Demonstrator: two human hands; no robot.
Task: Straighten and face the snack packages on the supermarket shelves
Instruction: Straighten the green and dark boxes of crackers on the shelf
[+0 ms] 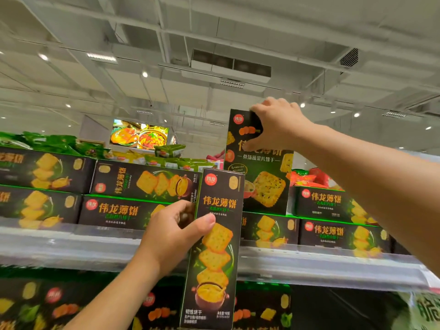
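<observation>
My left hand grips a tall narrow black cracker box, held upright in front of the shelf, thumb across its front face. My right hand holds the top of a wider black cracker box that stands upright on the stacked boxes at the top of the shelf. Rows of matching black boxes lie flat in two layers on the upper shelf, to the left and right of both hands.
Green snack bags and red bags lie on top of the stacked boxes. More black boxes fill the shelf below. A lit food picture hangs in the background under the ceiling.
</observation>
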